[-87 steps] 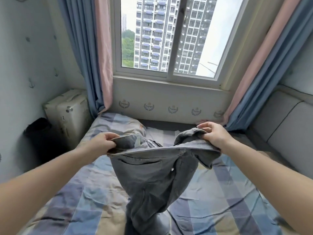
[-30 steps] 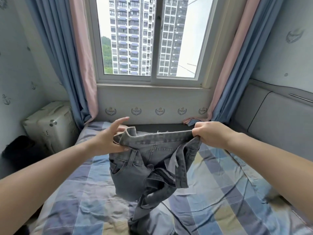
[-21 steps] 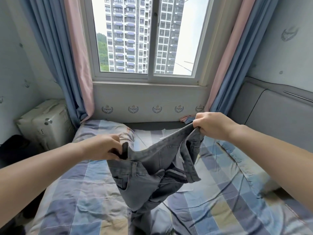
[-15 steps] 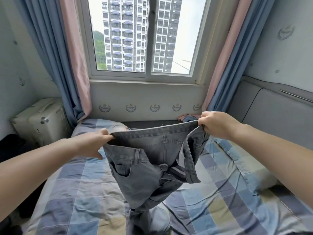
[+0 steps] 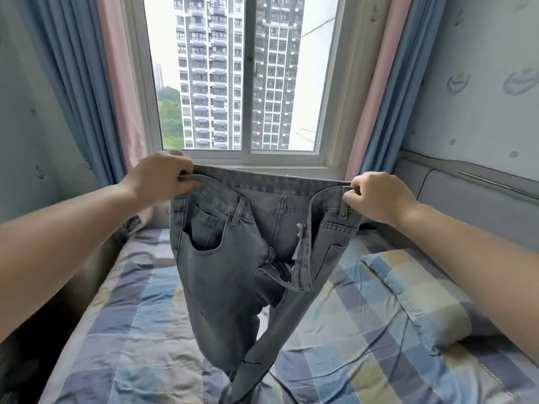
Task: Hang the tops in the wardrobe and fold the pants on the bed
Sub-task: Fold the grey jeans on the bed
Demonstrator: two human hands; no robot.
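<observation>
Grey denim jeans (image 5: 233,258) hang in the air above the checked patchwork bed (image 5: 140,330), fly undone. We pinch the waistband at both ends, our left hand (image 5: 163,177) and right hand (image 5: 376,196) each curled tight on the cloth. Denim is soft but fairly weighty, we judge, so the waistband corners give the firmest hold. Its leg ends run out of view below. No wardrobe or tops show.

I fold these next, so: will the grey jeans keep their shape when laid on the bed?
Probably not: the grey jeans sag limply between the left hand and right hand. The open fly flops, so it likely needs smoothing. The denim looks thick, likely fairly heavy.
</observation>
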